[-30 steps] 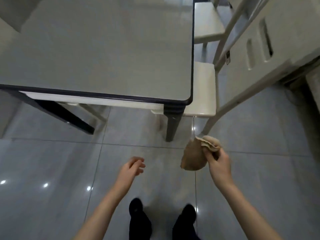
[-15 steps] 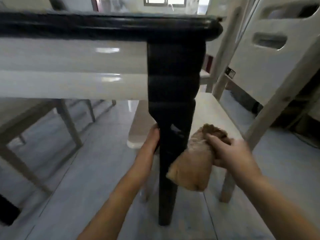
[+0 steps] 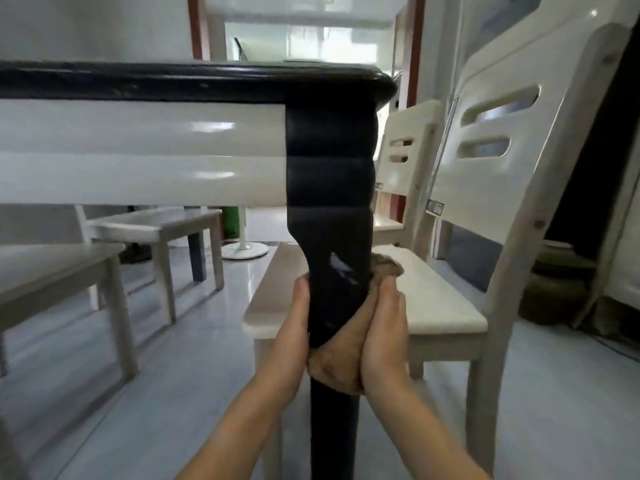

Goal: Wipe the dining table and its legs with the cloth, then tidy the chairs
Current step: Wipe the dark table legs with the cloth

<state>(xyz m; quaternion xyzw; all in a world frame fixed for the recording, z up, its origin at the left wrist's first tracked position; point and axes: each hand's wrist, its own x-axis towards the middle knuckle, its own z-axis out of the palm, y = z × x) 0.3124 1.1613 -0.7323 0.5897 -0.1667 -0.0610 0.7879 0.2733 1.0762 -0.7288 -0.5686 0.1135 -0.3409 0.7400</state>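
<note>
The dining table (image 3: pixel 145 81) has a black rim and a white apron, seen from low down. Its black corner leg (image 3: pixel 329 202) stands straight ahead. A brown cloth (image 3: pixel 337 362) lies against the leg's right side and front, below a chipped patch. My right hand (image 3: pixel 384 327) holds the cloth to the leg. On the leg's left side my left hand (image 3: pixel 294 327) clasps the leg, its fingers hidden behind it.
A white chair (image 3: pixel 446 313) stands just behind and right of the leg, its seat partly under the table. A second white chair (image 3: pixel 405 161) is behind it. Two more chairs (image 3: pixel 156 220) sit at left under the table. The floor is glossy grey tile.
The view dropped from above the table to leg height. My right hand brought the cloth onto the leg's right side, and my left hand closed in on the left side.
</note>
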